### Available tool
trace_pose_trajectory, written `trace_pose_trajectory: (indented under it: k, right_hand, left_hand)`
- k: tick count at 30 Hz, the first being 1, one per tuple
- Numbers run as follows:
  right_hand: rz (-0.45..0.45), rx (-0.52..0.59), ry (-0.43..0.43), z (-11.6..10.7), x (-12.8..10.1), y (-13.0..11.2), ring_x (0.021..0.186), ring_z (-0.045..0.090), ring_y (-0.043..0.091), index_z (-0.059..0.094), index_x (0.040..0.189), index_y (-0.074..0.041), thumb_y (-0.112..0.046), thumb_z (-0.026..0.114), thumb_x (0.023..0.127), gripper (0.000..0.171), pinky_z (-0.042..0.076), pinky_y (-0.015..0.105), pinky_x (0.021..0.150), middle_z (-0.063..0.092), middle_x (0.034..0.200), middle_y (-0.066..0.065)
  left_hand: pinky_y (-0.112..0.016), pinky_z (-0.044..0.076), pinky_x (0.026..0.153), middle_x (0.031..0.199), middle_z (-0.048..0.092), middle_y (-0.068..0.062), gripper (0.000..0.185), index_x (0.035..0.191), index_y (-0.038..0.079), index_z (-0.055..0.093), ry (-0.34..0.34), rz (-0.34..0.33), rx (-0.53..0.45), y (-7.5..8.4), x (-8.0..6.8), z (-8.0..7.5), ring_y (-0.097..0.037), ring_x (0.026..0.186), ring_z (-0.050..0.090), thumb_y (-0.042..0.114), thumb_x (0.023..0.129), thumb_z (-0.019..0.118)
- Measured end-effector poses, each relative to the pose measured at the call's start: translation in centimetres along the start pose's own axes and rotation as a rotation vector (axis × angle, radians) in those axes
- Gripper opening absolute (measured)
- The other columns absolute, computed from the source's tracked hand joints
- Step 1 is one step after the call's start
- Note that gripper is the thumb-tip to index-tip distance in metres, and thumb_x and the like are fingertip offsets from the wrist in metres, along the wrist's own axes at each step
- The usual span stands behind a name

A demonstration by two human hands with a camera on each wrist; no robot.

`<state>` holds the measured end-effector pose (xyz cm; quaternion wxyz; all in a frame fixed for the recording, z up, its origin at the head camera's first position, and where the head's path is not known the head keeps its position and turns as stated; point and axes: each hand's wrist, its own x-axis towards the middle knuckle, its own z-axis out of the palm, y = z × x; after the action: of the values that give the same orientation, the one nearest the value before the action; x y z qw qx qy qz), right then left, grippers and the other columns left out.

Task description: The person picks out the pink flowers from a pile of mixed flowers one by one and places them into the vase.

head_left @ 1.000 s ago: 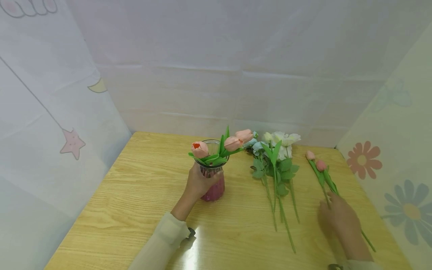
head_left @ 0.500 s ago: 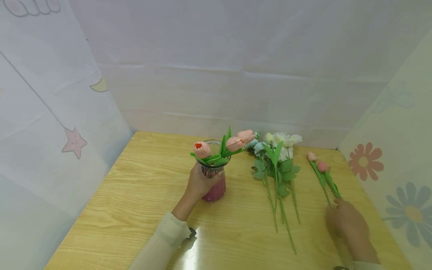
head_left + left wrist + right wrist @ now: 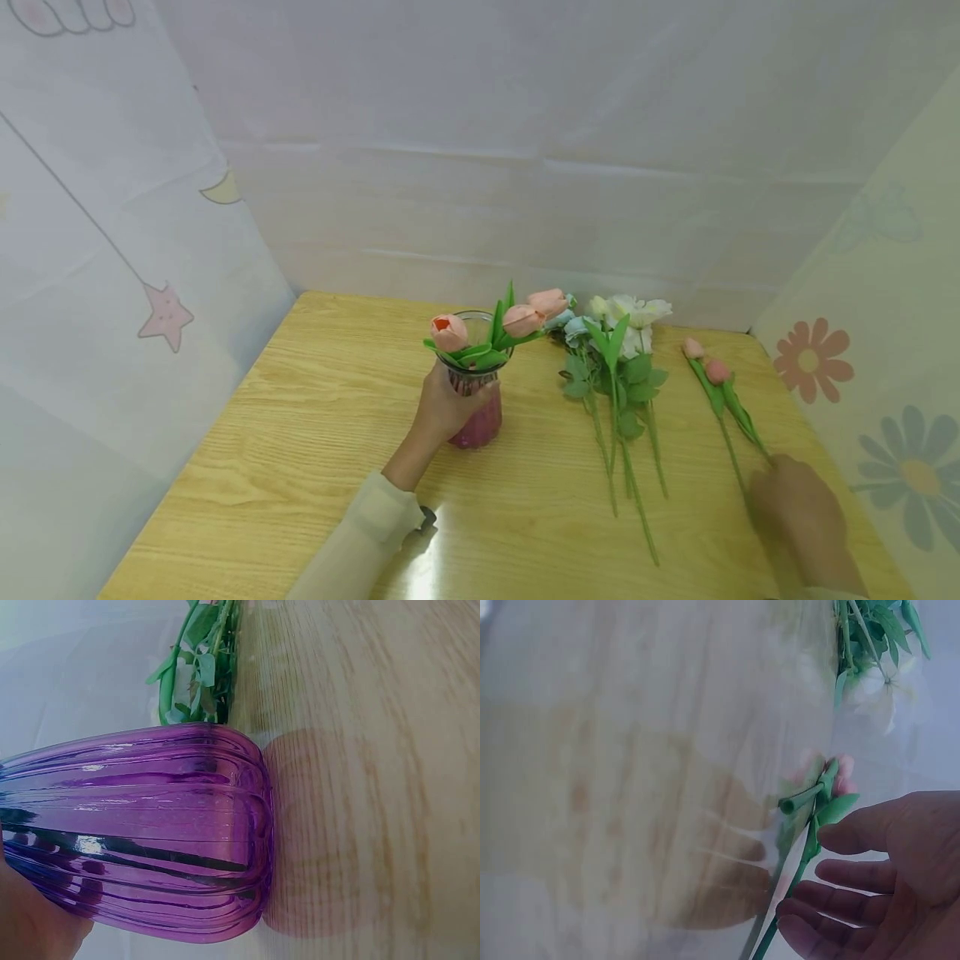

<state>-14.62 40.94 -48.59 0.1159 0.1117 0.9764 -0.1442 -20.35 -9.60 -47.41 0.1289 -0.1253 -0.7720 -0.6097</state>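
Note:
My left hand (image 3: 444, 404) grips the upper part of a purple ribbed glass vase (image 3: 477, 423), which stands upright on the table. Three pink tulips (image 3: 449, 332) with green leaves lean over its rim. On the right side lie two more pink tulips (image 3: 717, 371), side by side with their heads toward the back. My right hand (image 3: 798, 504) is low over their stems. In the right wrist view its thumb and fingers (image 3: 836, 901) are spread, with the fingertips right at a green stem (image 3: 808, 844). The hand hides the stems' lower ends in the head view.
Between the vase and the two tulips lies a bunch of pale blue flowers (image 3: 577, 329) and white flowers (image 3: 636, 310), their long stems pointing toward me. The wooden table (image 3: 300, 433) meets a pale cloth backdrop (image 3: 450, 208) behind and at both sides.
My right hand has slid toward me and to the right along the tulip stems, uncovering more of them. The left hand and the vase hold their place.

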Motion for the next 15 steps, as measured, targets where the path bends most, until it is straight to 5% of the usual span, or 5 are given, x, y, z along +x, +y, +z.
trace_pose_trajectory:
  k: [8,15]
  right_hand:
    - [-0.020,-0.001,0.080,0.1,0.0,1.7,0.102,0.052,0.065,0.045,0.129,0.019,-0.020,0.045,0.098,0.050,0.049,0.067,0.077,0.051,0.121,0.047]
    - [-0.037,-0.025,0.056,-0.2,-0.4,2.4,0.091,0.057,0.060,0.052,0.116,0.019,-0.015,0.046,0.096,0.040,0.052,0.063,0.072,0.056,0.103,0.044]
  left_hand:
    - [-0.052,0.049,0.106,0.125,0.064,-0.013,0.066,0.136,0.007,0.047,0.007,-0.006,0.014,0.0,0.0,0.1,-0.031,0.121,0.062,0.019,0.082,0.083]
    - [-0.052,0.049,0.105,0.125,0.064,-0.014,0.064,0.135,0.007,0.047,0.010,-0.005,0.030,0.0,0.0,0.0,-0.031,0.120,0.062,0.020,0.083,0.082]
